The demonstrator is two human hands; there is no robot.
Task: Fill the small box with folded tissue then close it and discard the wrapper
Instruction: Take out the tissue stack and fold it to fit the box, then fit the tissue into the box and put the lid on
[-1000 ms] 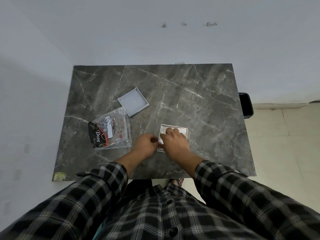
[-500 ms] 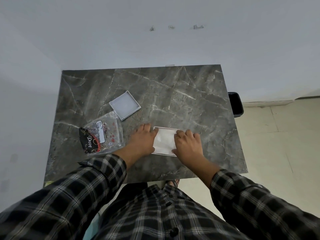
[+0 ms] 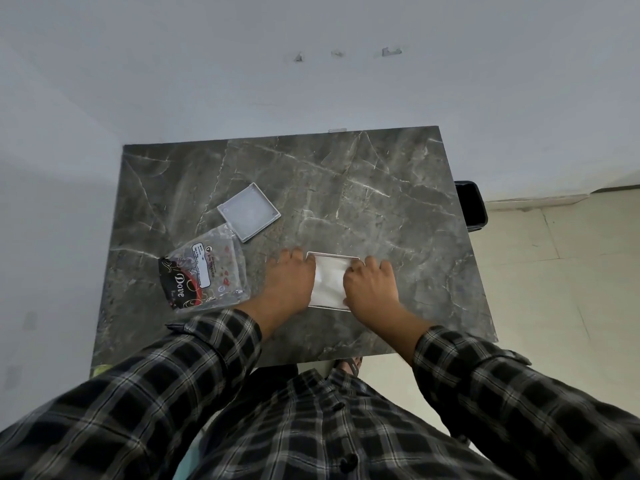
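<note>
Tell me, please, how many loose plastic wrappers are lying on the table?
1: the clear wrapper lies near the table's left edge, beside the left hand and touching the lid.

Probably a plain room at home: marble-look table [image 3: 346, 188], bare white walls [image 3: 207, 81], tiled floor [image 3: 561, 271].

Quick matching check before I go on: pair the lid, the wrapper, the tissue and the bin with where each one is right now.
Things:
1. lid
2. wrapper
3. tissue
4. bin

Places:
A. inside the small box, between both hands
B. on the floor past the table's right edge
C. flat on the table, beyond the wrapper
D. on the table, left of the left hand

Pairs: 1-C, 2-D, 3-A, 4-B
</note>
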